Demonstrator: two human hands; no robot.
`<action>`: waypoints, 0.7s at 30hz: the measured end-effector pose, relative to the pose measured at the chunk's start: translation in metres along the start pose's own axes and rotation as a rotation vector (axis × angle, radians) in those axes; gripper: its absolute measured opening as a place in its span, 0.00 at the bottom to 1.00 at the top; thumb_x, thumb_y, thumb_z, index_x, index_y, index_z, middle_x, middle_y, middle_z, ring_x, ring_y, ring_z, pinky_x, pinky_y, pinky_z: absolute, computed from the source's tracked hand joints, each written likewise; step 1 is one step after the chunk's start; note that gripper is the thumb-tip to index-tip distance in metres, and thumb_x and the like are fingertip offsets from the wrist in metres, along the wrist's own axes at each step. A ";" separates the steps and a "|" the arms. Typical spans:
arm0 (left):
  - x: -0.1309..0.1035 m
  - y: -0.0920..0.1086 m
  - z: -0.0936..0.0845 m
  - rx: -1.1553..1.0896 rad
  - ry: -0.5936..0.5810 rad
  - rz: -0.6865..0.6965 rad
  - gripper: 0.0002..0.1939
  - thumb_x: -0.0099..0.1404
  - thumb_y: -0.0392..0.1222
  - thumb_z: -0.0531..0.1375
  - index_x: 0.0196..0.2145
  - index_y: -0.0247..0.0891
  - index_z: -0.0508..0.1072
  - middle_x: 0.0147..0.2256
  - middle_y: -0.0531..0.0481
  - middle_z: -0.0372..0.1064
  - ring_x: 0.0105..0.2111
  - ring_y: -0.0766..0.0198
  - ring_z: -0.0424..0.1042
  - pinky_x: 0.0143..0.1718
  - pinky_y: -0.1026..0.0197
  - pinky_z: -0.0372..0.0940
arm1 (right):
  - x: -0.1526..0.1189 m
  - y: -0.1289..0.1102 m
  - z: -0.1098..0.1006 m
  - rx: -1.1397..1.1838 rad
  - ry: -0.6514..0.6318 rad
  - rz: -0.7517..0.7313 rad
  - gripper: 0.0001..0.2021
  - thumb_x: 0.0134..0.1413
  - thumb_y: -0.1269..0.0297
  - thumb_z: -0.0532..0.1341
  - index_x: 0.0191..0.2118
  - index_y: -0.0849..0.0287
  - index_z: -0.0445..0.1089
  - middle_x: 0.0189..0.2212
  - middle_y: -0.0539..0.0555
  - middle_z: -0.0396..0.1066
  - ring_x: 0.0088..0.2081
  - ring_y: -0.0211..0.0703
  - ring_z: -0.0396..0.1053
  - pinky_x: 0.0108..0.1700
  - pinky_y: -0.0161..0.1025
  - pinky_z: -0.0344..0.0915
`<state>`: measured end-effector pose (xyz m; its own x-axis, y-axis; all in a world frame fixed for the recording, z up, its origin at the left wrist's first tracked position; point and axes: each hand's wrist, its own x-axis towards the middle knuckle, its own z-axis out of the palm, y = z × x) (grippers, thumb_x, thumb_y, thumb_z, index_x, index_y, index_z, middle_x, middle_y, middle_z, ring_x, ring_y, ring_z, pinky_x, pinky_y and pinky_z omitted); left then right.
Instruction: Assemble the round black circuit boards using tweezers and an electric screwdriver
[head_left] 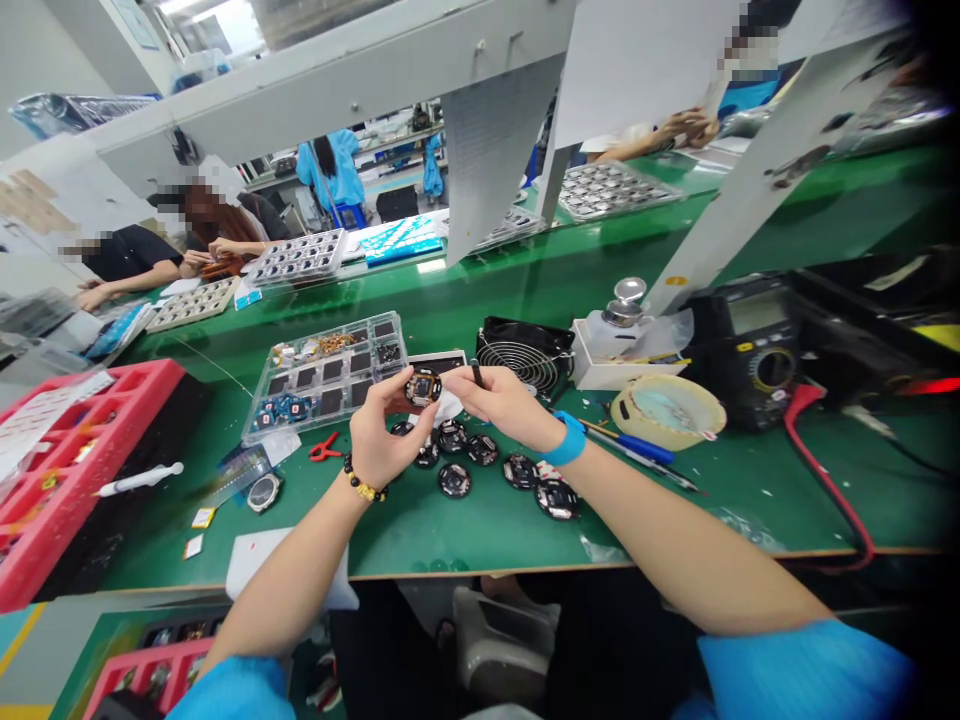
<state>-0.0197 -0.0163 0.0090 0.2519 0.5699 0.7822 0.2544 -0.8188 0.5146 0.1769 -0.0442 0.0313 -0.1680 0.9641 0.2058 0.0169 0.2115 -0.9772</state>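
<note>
Green matting covers the workbench (465,520), at which other people are seated on the far side behind a grey frame. A small round circuit module (424,386) is gripped between the fingertips of the left hand (382,435), raised just above the bench and just in front of the clear compartment tray (330,375). The right hand (504,400) is closed around a thin dark tool (477,374), whose tip is brought up just beside the module. Further round modules (480,468) are laid flat on the matting directly below both hands. A small black fan (525,352) is seen just right of the tray, behind the right hand, with a white dispenser bottle (621,325) beyond it. Well to the right of the tray, a dark multimeter (750,345) is placed with its red lead (829,485) trailing across the bench. Red snips (324,448) are found near the tray's front edge, and a red crate (82,460) well to its left
</note>
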 end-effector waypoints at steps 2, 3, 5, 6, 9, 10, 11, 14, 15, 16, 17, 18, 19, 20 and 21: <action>0.002 0.002 0.000 -0.046 -0.006 -0.054 0.27 0.66 0.41 0.69 0.60 0.38 0.69 0.43 0.45 0.79 0.35 0.64 0.82 0.37 0.64 0.79 | -0.001 0.000 0.001 -0.013 0.011 -0.008 0.29 0.59 0.33 0.62 0.25 0.55 0.62 0.15 0.43 0.52 0.20 0.33 0.49 0.25 0.37 0.49; 0.002 0.002 0.000 -0.081 -0.014 -0.097 0.26 0.66 0.42 0.69 0.59 0.38 0.68 0.43 0.45 0.79 0.36 0.63 0.82 0.37 0.64 0.79 | -0.001 -0.001 0.001 -0.020 0.018 -0.011 0.30 0.60 0.33 0.61 0.24 0.55 0.60 0.15 0.43 0.52 0.20 0.33 0.50 0.25 0.37 0.49; 0.004 0.003 0.000 -0.162 -0.036 -0.194 0.26 0.67 0.44 0.69 0.59 0.40 0.68 0.44 0.44 0.78 0.37 0.62 0.82 0.37 0.63 0.80 | -0.002 0.000 0.001 -0.024 0.034 -0.014 0.29 0.61 0.34 0.61 0.24 0.55 0.60 0.15 0.43 0.53 0.21 0.33 0.50 0.25 0.37 0.50; 0.005 0.004 0.000 -0.202 -0.053 -0.237 0.26 0.68 0.45 0.69 0.59 0.40 0.67 0.44 0.44 0.78 0.37 0.62 0.82 0.37 0.63 0.80 | -0.001 0.000 0.002 -0.021 0.039 -0.013 0.28 0.61 0.34 0.61 0.25 0.55 0.62 0.16 0.43 0.53 0.21 0.33 0.50 0.25 0.37 0.50; 0.008 0.004 0.000 -0.318 -0.130 -0.318 0.25 0.69 0.47 0.68 0.59 0.43 0.65 0.46 0.43 0.76 0.36 0.61 0.82 0.36 0.61 0.81 | -0.001 0.002 0.003 -0.042 0.060 -0.012 0.25 0.60 0.36 0.62 0.33 0.58 0.71 0.17 0.43 0.55 0.21 0.34 0.51 0.25 0.37 0.50; 0.009 0.004 0.000 -0.356 -0.158 -0.336 0.26 0.69 0.48 0.67 0.59 0.43 0.65 0.48 0.43 0.75 0.35 0.62 0.82 0.36 0.60 0.81 | 0.000 0.002 0.003 -0.070 0.076 -0.022 0.24 0.61 0.38 0.63 0.35 0.59 0.73 0.19 0.44 0.58 0.22 0.34 0.53 0.26 0.37 0.51; 0.010 0.004 0.000 -0.389 -0.182 -0.355 0.26 0.69 0.49 0.67 0.59 0.44 0.64 0.49 0.42 0.74 0.35 0.62 0.81 0.35 0.60 0.81 | 0.000 0.003 0.003 -0.104 0.093 -0.036 0.23 0.61 0.40 0.63 0.36 0.59 0.75 0.21 0.46 0.61 0.23 0.35 0.55 0.27 0.37 0.53; 0.012 0.001 0.001 -0.451 -0.229 -0.421 0.25 0.71 0.53 0.64 0.59 0.44 0.63 0.50 0.41 0.73 0.35 0.61 0.81 0.32 0.61 0.81 | 0.001 0.007 0.003 -0.198 0.136 -0.078 0.20 0.64 0.45 0.62 0.37 0.60 0.77 0.28 0.51 0.70 0.29 0.38 0.61 0.32 0.38 0.57; 0.012 0.000 0.002 -0.456 -0.239 -0.444 0.24 0.72 0.54 0.63 0.59 0.45 0.62 0.50 0.42 0.73 0.35 0.62 0.81 0.30 0.62 0.80 | 0.001 0.008 0.003 -0.219 0.143 -0.081 0.20 0.64 0.46 0.62 0.37 0.60 0.78 0.29 0.51 0.71 0.30 0.39 0.61 0.33 0.38 0.57; 0.012 -0.001 0.003 -0.457 -0.246 -0.464 0.23 0.73 0.54 0.62 0.59 0.45 0.62 0.49 0.42 0.73 0.35 0.62 0.81 0.29 0.63 0.79 | 0.001 0.009 0.004 -0.239 0.149 -0.080 0.20 0.65 0.47 0.61 0.37 0.60 0.78 0.29 0.51 0.71 0.30 0.39 0.61 0.33 0.38 0.57; 0.012 -0.003 0.003 -0.456 -0.249 -0.480 0.22 0.73 0.54 0.62 0.58 0.45 0.62 0.48 0.43 0.73 0.34 0.63 0.81 0.27 0.64 0.78 | 0.000 0.010 0.004 -0.258 0.153 -0.079 0.20 0.65 0.47 0.61 0.37 0.60 0.78 0.29 0.51 0.71 0.30 0.39 0.60 0.33 0.38 0.56; 0.012 -0.004 0.003 -0.453 -0.248 -0.494 0.22 0.73 0.54 0.62 0.57 0.45 0.62 0.47 0.44 0.73 0.33 0.64 0.80 0.26 0.65 0.77 | 0.000 0.011 0.004 -0.274 0.155 -0.078 0.20 0.65 0.47 0.62 0.36 0.60 0.77 0.28 0.50 0.70 0.30 0.39 0.59 0.32 0.38 0.56; 0.012 -0.005 0.004 -0.451 -0.243 -0.505 0.21 0.73 0.54 0.62 0.57 0.45 0.62 0.46 0.45 0.73 0.32 0.64 0.80 0.24 0.67 0.75 | -0.001 0.012 0.005 -0.286 0.155 -0.078 0.20 0.65 0.47 0.61 0.36 0.60 0.77 0.27 0.50 0.68 0.29 0.38 0.59 0.32 0.38 0.55; 0.012 -0.006 0.004 -0.449 -0.238 -0.515 0.21 0.73 0.54 0.62 0.56 0.45 0.63 0.45 0.46 0.73 0.32 0.65 0.79 0.23 0.67 0.74 | -0.001 0.012 0.005 -0.296 0.153 -0.079 0.20 0.66 0.47 0.61 0.36 0.60 0.77 0.26 0.50 0.67 0.29 0.38 0.58 0.31 0.37 0.54; 0.012 -0.006 0.004 -0.446 -0.233 -0.523 0.20 0.73 0.54 0.63 0.56 0.45 0.63 0.45 0.46 0.73 0.31 0.65 0.79 0.22 0.68 0.73 | -0.002 0.013 0.006 -0.303 0.152 -0.081 0.20 0.66 0.47 0.61 0.36 0.60 0.77 0.26 0.49 0.67 0.28 0.38 0.58 0.31 0.37 0.54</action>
<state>-0.0143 -0.0044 0.0141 0.4068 0.8538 0.3249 0.0035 -0.3571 0.9341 0.1718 -0.0440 0.0184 -0.0322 0.9501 0.3102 0.3053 0.3049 -0.9021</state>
